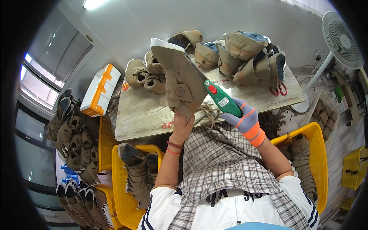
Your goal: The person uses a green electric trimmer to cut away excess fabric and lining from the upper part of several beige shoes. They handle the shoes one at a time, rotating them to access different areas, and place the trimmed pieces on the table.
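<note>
My bare left hand (181, 127) is closed on the lower end of a tan fabric shoe (178, 74) with a strap and a white sole edge. It holds the shoe tilted up above the table. My right hand (245, 119), in a grey and orange glove, is wrapped round a green handheld power tool (223, 100) with a red button. The tool's long dark blade lies along the shoe's right edge; whether they touch I cannot tell. Several tan shoes (147, 74) stand behind the held one, and a bundle of tan scraps (209, 114) lies at the table's near edge.
The wood-grain table (134, 124) carries a pile of tan shoes (249, 63) and red-handled scissors (279, 90). Yellow baskets (120, 191) of shoes flank me. At the left are an orange and white box (101, 90) and stacked shoes (78, 143); a white fan (342, 40) stands at right.
</note>
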Tool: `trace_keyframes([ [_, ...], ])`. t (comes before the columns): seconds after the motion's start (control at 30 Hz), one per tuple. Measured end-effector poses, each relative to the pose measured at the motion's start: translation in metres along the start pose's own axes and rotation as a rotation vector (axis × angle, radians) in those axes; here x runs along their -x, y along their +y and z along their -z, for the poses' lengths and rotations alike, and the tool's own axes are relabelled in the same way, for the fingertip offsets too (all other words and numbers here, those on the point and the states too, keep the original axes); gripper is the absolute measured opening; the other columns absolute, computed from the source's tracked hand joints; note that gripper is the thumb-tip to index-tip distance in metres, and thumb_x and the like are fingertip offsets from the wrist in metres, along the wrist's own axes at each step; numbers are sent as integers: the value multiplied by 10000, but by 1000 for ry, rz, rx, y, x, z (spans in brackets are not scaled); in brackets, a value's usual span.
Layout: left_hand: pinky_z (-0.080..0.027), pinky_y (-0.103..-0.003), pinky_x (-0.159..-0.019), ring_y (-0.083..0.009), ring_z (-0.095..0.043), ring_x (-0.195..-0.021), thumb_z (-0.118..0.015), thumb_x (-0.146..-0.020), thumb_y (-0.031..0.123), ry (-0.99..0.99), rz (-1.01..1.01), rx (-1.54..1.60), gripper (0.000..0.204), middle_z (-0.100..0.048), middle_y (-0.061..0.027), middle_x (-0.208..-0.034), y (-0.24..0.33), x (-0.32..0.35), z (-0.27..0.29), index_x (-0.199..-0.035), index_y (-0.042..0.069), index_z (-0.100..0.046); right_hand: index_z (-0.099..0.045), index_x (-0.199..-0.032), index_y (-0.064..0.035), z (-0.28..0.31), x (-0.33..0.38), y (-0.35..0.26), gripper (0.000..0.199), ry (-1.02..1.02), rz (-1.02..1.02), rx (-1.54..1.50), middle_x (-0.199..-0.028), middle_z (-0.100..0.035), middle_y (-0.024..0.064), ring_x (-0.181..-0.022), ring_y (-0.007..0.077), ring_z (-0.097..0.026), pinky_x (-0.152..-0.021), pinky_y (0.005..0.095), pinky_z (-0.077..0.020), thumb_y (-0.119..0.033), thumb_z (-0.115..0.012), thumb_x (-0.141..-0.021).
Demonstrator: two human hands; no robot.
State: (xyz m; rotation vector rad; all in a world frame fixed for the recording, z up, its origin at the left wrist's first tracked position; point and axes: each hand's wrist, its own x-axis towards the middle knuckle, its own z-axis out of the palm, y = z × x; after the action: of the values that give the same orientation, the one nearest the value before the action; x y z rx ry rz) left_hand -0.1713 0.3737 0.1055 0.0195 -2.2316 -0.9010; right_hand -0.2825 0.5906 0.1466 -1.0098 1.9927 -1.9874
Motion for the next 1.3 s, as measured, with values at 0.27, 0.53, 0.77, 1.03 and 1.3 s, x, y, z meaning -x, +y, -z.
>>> trace_keyframes([
  [0.27, -396, -473, -879, -434, -479, -1002, -607, -732, 43, -132, -155, -214, 213, -574, -219, -1009, -4, 11, -11, -932, -30, -612, -578, -1151, 11, 7, -7, -14, 527, -18, -215, -110, -923, -658, 55, -789, 72, -586, -693, 218, -489, -226, -789, -730],
  [0.53, -373, -468, -959, -425, -467, -1115, -587, -776, 42, -227, -178, -225, 332, -547, -228, -1158, -13, 31, -21, -1103, -14, -593, -587, -1130, 6, 12, -23, -11, 482, 42, -147, -195, -930, -656, 42, -797, 70, -584, -697, 218, -489, -210, -784, -747],
  [0.77, -445, -434, -825, -404, -550, -930, -656, -786, 116, 37, 4, -195, 298, -574, -247, -1014, -38, -115, 33, -970, -99, -562, -574, -1133, 21, 32, -30, 7, 466, 226, -118, -251, -863, -629, 29, -674, 53, -547, -588, 198, -455, -141, -779, -747],
  [1.03, -471, -323, -771, -230, -586, -842, -546, -852, 29, 553, 39, -4, 128, -603, -92, -895, -95, -207, -40, -953, -20, -608, -552, -1155, 31, 57, -17, 38, 472, 323, -253, -180, -845, -604, 15, -650, 48, -518, -560, 195, -433, -116, -761, -757],
  [1.3, -264, -448, -1011, -253, -398, -1212, -654, -831, 394, 253, 1207, 1198, 526, -439, -97, -1366, -206, -213, -158, -1216, 73, -494, -567, -1124, 33, 62, -14, 65, 443, 354, -299, -120, -855, -607, 17, -666, 52, -524, -575, 198, -444, -119, -764, -757],
])
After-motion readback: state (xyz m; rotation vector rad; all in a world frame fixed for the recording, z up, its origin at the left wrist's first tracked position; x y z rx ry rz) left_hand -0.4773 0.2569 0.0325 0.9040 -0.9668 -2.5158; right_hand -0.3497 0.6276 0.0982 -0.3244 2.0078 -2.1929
